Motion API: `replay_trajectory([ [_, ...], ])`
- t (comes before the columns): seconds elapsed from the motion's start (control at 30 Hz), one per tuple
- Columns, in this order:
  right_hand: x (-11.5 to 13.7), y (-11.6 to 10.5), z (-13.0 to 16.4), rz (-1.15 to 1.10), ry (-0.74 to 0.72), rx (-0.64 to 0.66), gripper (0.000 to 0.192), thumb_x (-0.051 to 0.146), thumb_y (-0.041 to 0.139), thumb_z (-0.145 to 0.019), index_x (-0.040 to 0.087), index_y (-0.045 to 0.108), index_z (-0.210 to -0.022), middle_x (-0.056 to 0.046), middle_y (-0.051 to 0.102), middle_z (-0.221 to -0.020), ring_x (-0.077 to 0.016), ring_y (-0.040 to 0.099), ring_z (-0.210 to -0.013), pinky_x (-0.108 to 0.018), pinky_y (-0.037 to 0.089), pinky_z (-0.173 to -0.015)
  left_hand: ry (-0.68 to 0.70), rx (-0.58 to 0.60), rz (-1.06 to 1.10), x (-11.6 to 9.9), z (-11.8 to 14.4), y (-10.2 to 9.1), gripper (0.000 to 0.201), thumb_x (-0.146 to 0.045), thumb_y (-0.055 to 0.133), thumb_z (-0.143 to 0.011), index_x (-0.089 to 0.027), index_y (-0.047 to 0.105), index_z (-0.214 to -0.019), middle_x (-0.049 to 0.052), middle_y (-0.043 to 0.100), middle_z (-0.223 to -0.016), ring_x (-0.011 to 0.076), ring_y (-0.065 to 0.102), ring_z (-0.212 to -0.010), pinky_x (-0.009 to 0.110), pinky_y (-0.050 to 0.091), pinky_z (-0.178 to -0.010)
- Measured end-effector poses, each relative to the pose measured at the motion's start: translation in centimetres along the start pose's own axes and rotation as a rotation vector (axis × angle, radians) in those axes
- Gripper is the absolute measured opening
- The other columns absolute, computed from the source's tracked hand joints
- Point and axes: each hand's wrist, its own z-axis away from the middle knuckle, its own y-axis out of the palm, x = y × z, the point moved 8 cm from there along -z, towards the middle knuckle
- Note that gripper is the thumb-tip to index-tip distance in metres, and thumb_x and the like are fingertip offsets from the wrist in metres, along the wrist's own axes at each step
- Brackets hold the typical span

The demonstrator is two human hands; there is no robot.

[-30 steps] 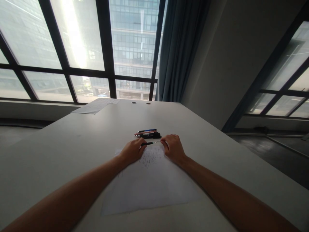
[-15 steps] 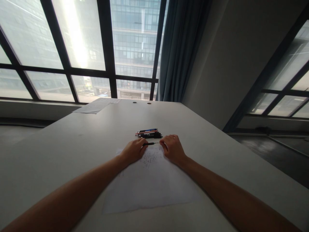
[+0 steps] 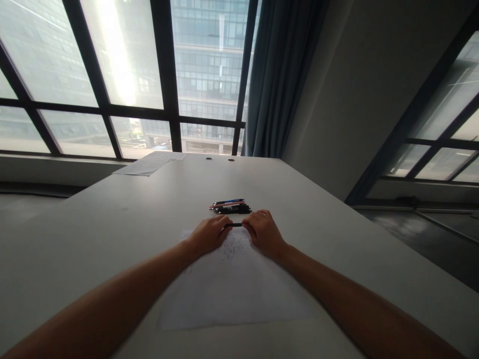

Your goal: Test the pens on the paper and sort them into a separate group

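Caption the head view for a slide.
Left hand and right hand grasp a dark pen near marked paper, a pen pile beyond.

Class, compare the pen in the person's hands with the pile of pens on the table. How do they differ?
The held pen is gripped by the left hand and the right hand, while the pen pile lies on the table beyond them. The held pen is single; the pen pile has several. The held pen's visible part is dark, whereas the pen pile mixes black, blue and reddish. Both run roughly crosswise in the view.
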Motion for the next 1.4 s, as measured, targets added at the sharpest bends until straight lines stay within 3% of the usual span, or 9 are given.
replay_trajectory([
  [0.2, -1.1, -0.3, 0.5, -0.237, 0.052, -0.107, 0.02, 0.015, 0.054, -0.089, 0.021, 0.062, -0.106, -0.005, 0.07, -0.087, -0.0211, 0.062, -0.083, -0.04, 0.044, -0.087, -0.001, -0.008, 0.007, 0.2, 0.1, 0.1, 0.018, -0.026, 0.045, -0.094, -0.018, 0.059, -0.102, 0.007, 0.068, -0.096, 0.0193, 0.064, -0.082, 0.03, 0.051, -0.073],
  [0.4, -1.3, -0.4, 0.6, -0.251, 0.039, -0.12, 0.019, 0.02, 0.055, -0.091, 0.021, 0.061, -0.108, -0.004, 0.071, -0.094, -0.0203, 0.062, -0.088, -0.038, 0.044, -0.087, 0.02, -0.014, 0.02, 0.1, 0.1, 0.1, 0.018, -0.026, 0.045, -0.095, -0.018, 0.059, -0.102, 0.007, 0.067, -0.096, 0.0188, 0.064, -0.081, 0.03, 0.05, -0.073],
  [0.53, -4.1, -0.6, 0.8, -0.139, 0.17, -0.163, 0.02, 0.023, 0.047, -0.095, 0.02, 0.063, -0.107, -0.007, 0.068, -0.105, -0.0215, 0.059, -0.099, -0.038, 0.042, -0.089, 0.015, -0.01, 0.026, 0.2, 0.2, 0.1, 0.019, -0.026, 0.045, -0.095, -0.018, 0.059, -0.103, 0.007, 0.067, -0.097, 0.0186, 0.064, -0.082, 0.03, 0.051, -0.074],
  [0.67, -6.9, 0.5, 1.1, 0.077, 0.286, -0.048, 0.021, 0.018, 0.052, -0.089, 0.019, 0.068, -0.103, -0.009, 0.065, -0.101, -0.0238, 0.056, -0.098, -0.038, 0.042, -0.086, 0.001, 0.008, 0.023, 0.3, 0.2, 0.1, 0.02, -0.026, 0.045, -0.095, -0.018, 0.06, -0.105, 0.008, 0.068, -0.099, 0.0191, 0.064, -0.083, 0.03, 0.051, -0.075],
  [0.8, -7.7, 1.7, 1.4, 0.076, 0.305, 0.059, 0.015, 0.015, 0.055, -0.087, 0.018, 0.068, -0.093, -0.007, 0.064, -0.089, -0.0209, 0.056, -0.086, -0.033, 0.044, -0.08, -0.015, 0.013, 0.031, 0.3, 0.1, 0.1, 0.02, -0.026, 0.045, -0.094, -0.018, 0.06, -0.104, 0.008, 0.068, -0.099, 0.0194, 0.064, -0.083, 0.031, 0.051, -0.075],
  [0.93, -7.4, 1.5, 1.3, -0.011, 0.321, 0.032, 0.011, 0.013, 0.054, -0.085, 0.018, 0.063, -0.081, -0.005, 0.064, -0.081, -0.0186, 0.058, -0.078, -0.031, 0.046, -0.075, -0.018, 0.008, 0.047, 0.2, 0.0, 0.0, 0.02, -0.026, 0.045, -0.094, -0.019, 0.061, -0.103, 0.008, 0.068, -0.098, 0.0189, 0.064, -0.083, 0.03, 0.051, -0.075],
  [1.17, -3.5, 0.1, 0.7, -0.341, 0.186, -0.052, 0.008, 0.018, 0.055, -0.085, 0.018, 0.063, -0.087, -0.004, 0.066, -0.081, -0.0166, 0.061, -0.073, -0.029, 0.05, -0.069, -0.033, 0.007, 0.031, 0.3, 0.1, 0.0, 0.019, -0.025, 0.045, -0.093, -0.019, 0.06, -0.103, 0.008, 0.068, -0.097, 0.02, 0.064, -0.084, 0.031, 0.051, -0.075],
  [1.4, -2.7, -0.3, 0.8, -0.355, 0.14, -0.078, 0.007, 0.019, 0.058, -0.085, 0.019, 0.065, -0.086, -0.004, 0.068, -0.08, -0.0164, 0.062, -0.07, -0.03, 0.052, -0.068, -0.038, 0.002, 0.042, 0.3, 0.1, -0.1, 0.02, -0.025, 0.045, -0.093, -0.019, 0.06, -0.103, 0.008, 0.068, -0.096, 0.0198, 0.065, -0.084, 0.031, 0.051, -0.076],
])
